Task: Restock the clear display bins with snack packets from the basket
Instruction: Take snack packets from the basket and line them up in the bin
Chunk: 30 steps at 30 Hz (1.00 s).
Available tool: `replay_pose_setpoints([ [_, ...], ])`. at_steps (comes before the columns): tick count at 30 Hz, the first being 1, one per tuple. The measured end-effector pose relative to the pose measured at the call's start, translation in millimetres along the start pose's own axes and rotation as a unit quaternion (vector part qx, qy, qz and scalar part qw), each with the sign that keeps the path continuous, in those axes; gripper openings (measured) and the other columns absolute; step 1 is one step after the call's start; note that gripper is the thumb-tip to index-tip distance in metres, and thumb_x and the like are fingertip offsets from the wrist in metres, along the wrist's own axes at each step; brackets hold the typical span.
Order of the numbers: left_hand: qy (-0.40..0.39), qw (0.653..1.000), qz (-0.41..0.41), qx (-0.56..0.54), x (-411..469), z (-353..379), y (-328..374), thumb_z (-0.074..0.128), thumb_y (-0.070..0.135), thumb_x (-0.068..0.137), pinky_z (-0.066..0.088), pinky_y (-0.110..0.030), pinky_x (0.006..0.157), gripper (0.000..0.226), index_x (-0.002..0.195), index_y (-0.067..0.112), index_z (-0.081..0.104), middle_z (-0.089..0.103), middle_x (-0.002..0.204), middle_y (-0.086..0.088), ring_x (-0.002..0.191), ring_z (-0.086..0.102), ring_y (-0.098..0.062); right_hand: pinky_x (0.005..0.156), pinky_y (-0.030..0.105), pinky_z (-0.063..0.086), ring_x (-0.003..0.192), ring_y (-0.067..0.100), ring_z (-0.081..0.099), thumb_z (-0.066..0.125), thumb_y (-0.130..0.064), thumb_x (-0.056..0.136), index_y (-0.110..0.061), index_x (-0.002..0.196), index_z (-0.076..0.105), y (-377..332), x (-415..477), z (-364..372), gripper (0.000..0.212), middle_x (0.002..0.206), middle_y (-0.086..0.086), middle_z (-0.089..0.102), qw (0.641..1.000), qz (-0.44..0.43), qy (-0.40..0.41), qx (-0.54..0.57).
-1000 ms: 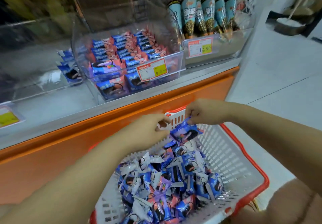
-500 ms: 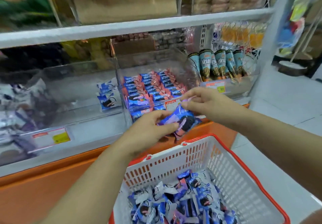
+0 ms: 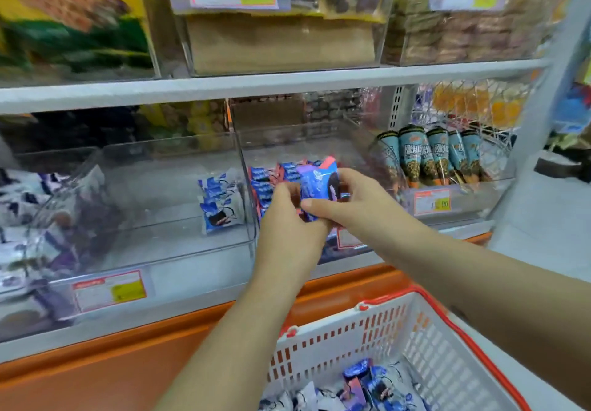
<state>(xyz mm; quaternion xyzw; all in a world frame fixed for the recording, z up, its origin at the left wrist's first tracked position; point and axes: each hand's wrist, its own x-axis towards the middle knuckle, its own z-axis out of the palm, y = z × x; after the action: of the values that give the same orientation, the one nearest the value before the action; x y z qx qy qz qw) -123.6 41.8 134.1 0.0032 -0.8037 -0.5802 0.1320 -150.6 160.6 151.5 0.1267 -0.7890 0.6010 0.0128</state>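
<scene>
Hands: both are closed on one blue snack packet, held upright over the middle clear bin.
Left hand: fingers are curled against the packet's lower left side.
Right hand: the thumb is laid across the packet's bottom at 9 o'clock of the palm, and the fingers are wrapped over its right edge.
Packet position: it is raised above the bin's front lip, at 12 o'clock from the two wrists and directly over the stacked packets already in that bin.
Open room: clear space is seen behind the packet toward the bin's back wall; the bin's left wall stands close at 9 o'clock of the left hand.
Left bin: only a small stack of blue-and-white packets is held, at its right end; the rest of its floor is bare.
Right bin: a row of teal cone-shaped packs is stood upright.
Basket: white with a red rim, it is seen at 5 o'clock below the forearms; loose packets are piled in its bottom.
Shelf edge: an orange front band is run between basket and bins.
</scene>
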Motion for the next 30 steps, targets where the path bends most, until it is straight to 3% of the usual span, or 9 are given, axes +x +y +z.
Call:
replay_pose_setpoints([
  [2, -0.043, 0.997, 0.028, 0.055, 15, -10, 3, 0.075, 0.021, 0.081, 0.053, -0.023, 0.077, 0.037, 0.112, 0.027, 0.056, 0.068, 0.102, 0.013, 0.088, 0.068, -0.005, 0.084, 0.045, 0.056, 0.088, 0.024, 0.070, 0.081, -0.020, 0.074, -0.013, 0.102, 0.067, 0, 18, -7, 0.033, 0.095, 0.011, 0.072, 0.998, -0.026, -0.002, -0.055],
  [4, -0.077, 0.986, 0.056, 0.137, 34, -25, 3, 0.074, 0.024, 0.082, 0.053, -0.031, 0.085, 0.029, 0.108, 0.027, 0.061, 0.069, 0.101, 0.011, 0.091, 0.067, -0.009, 0.075, 0.037, 0.054, 0.076, 0.023, 0.063, 0.080, -0.018, 0.078, -0.007, 0.101, 0.066, 0, 36, -23, 0.030, 0.094, 0.021, 0.068, 0.991, -0.044, -0.007, -0.125],
  [7, -0.062, 0.922, 0.114, 0.366, 59, -45, -1, 0.066, 0.027, 0.090, 0.048, -0.033, 0.092, 0.024, 0.114, 0.030, 0.064, 0.068, 0.112, 0.012, 0.103, 0.062, -0.014, 0.056, 0.027, 0.044, 0.071, 0.020, 0.053, 0.080, -0.028, 0.079, -0.002, 0.100, 0.059, 3, 61, -45, 0.040, 0.086, 0.014, 0.062, 0.945, -0.031, -0.054, -0.321],
  [11, -0.134, 0.783, 0.145, 0.590, 79, -40, -11, 0.060, 0.042, 0.093, 0.032, -0.040, 0.102, 0.033, 0.125, 0.032, 0.058, 0.065, 0.123, 0.007, 0.116, 0.058, -0.019, 0.097, 0.037, 0.044, 0.114, 0.025, 0.056, 0.082, -0.033, 0.077, -0.010, 0.131, 0.054, 10, 85, -46, 0.066, 0.129, 0.009, 0.059, 0.866, -0.024, -0.151, -0.475],
  [16, -0.208, 0.720, 0.085, 0.657, 88, -28, -10, 0.068, 0.053, 0.083, 0.013, -0.060, 0.113, 0.040, 0.112, 0.026, 0.062, 0.067, 0.109, 0.005, 0.110, 0.061, -0.021, 0.096, 0.039, 0.049, 0.108, 0.023, 0.059, 0.082, -0.036, 0.076, -0.019, 0.130, 0.058, 11, 108, -33, 0.062, 0.125, -0.001, 0.059, 0.791, 0.023, -0.303, -0.530],
  [18, -0.211, 0.696, 0.083, 0.682, 87, -24, -9, 0.068, 0.051, 0.084, 0.009, -0.064, 0.112, 0.030, 0.101, 0.026, 0.061, 0.065, 0.098, 0.007, 0.102, 0.062, -0.021, 0.095, 0.041, 0.052, 0.108, 0.023, 0.061, 0.082, -0.034, 0.077, -0.025, 0.130, 0.059, 14, 114, -30, 0.058, 0.126, -0.002, 0.059, 0.783, 0.046, -0.342, -0.518],
  [24, -0.192, 0.706, 0.092, 0.676, 85, -23, -9, 0.063, 0.036, 0.089, 0.005, -0.065, 0.114, 0.019, 0.080, 0.022, 0.053, 0.058, 0.079, 0.007, 0.083, 0.056, -0.019, 0.098, 0.040, 0.051, 0.109, 0.021, 0.060, 0.079, -0.031, 0.080, -0.028, 0.134, 0.057, 17, 112, -30, 0.058, 0.125, -0.004, 0.059, 0.800, 0.055, -0.351, -0.483],
  [27, -0.207, 0.715, 0.101, 0.660, 85, -27, -10, 0.065, 0.044, 0.087, 0.008, -0.064, 0.114, 0.022, 0.094, 0.025, 0.061, 0.065, 0.092, 0.008, 0.096, 0.060, -0.019, 0.101, 0.039, 0.049, 0.113, 0.019, 0.058, 0.075, -0.031, 0.084, -0.029, 0.137, 0.054, 16, 107, -33, 0.057, 0.130, -0.004, 0.058, 0.806, 0.062, -0.356, -0.469],
  [30, -0.234, 0.708, 0.083, 0.661, 85, -30, -10, 0.062, 0.059, 0.085, 0.003, -0.064, 0.114, 0.045, 0.118, 0.030, 0.063, 0.067, 0.112, 0.009, 0.113, 0.059, -0.019, 0.104, 0.037, 0.045, 0.115, 0.018, 0.056, 0.073, -0.030, 0.086, -0.030, 0.139, 0.052, 14, 104, -34, 0.057, 0.133, -0.004, 0.057, 0.804, 0.063, -0.358, -0.470],
])
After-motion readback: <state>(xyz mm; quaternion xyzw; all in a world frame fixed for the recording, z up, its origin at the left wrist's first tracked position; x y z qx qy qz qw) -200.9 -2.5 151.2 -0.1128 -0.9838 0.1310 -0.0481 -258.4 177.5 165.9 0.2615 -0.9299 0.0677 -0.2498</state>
